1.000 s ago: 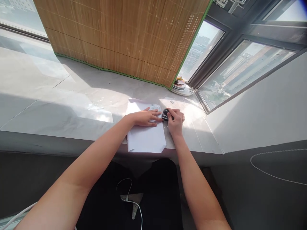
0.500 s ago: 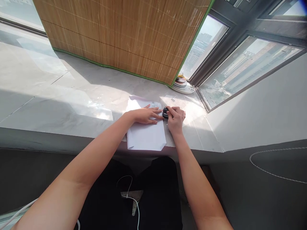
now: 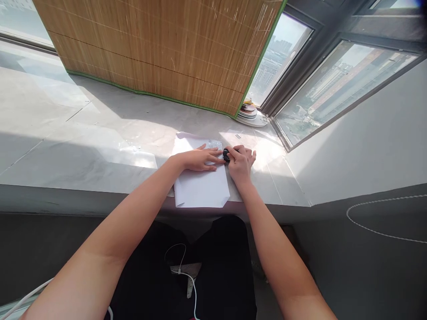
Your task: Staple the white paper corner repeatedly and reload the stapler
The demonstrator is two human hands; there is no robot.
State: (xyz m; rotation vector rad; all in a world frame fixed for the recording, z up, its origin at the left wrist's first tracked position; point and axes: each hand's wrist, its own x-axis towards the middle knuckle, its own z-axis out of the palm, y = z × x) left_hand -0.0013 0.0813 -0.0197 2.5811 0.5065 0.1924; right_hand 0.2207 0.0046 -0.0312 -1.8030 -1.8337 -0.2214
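A folded sheet of white paper (image 3: 205,189) lies on the sill, its lower edge overhanging the front. My left hand (image 3: 203,160) is spread flat on it, palm down, fingers pointing right. At the paper's right edge my right hand (image 3: 240,162) is wrapped round a small black stapler (image 3: 226,154), mostly hidden by the fingers. The left fingertips come close to the stapler; whether they touch it I cannot tell. A printed patch (image 3: 215,145) shows on the paper just above the left fingers. Short metallic strips, like staples (image 3: 238,136), lie beyond the right hand.
A bamboo blind (image 3: 160,53) with green edging hangs down to the pale tiled sill (image 3: 110,115). Stacked plates (image 3: 248,113) stand in the corner by the window (image 3: 333,89). A white cable (image 3: 195,293) runs over the lap, and a cord (image 3: 367,226) hangs at right.
My right hand has turned slightly round the stapler, and less of its black body shows at the paper's edge. The left hand stays flat on the paper. The whole view has shifted slightly.
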